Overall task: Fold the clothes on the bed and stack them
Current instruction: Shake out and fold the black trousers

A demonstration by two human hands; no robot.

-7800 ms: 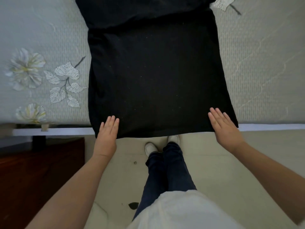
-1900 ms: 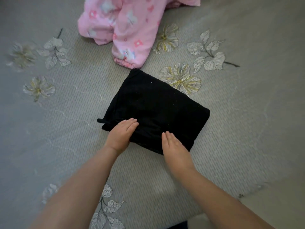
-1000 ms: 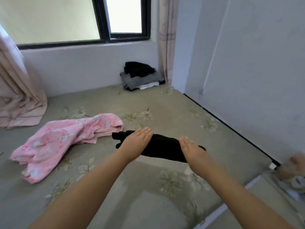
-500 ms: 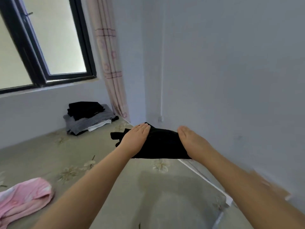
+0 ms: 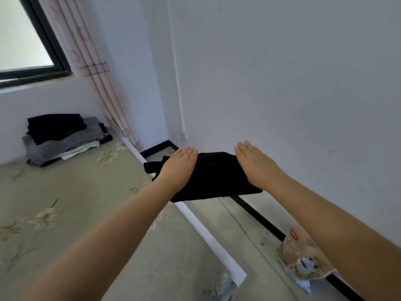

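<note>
In the middle of the frame, a folded black fabric garment [image 5: 217, 177] is hanging in the air above the edge of the bed with the pale green floral cover [image 5: 65, 213], held between the left hand [image 5: 179, 168] and the right hand [image 5: 257, 165]. Both hands are lying palm-down on top of it with fingers straight and together; whether thumbs are gripping underneath cannot be told. At centre left, a stack of folded black, grey and white clothes [image 5: 63, 139] is sitting on the bed below the dark-framed window [image 5: 32, 51], beside the striped pink curtain [image 5: 97, 72].
</note>
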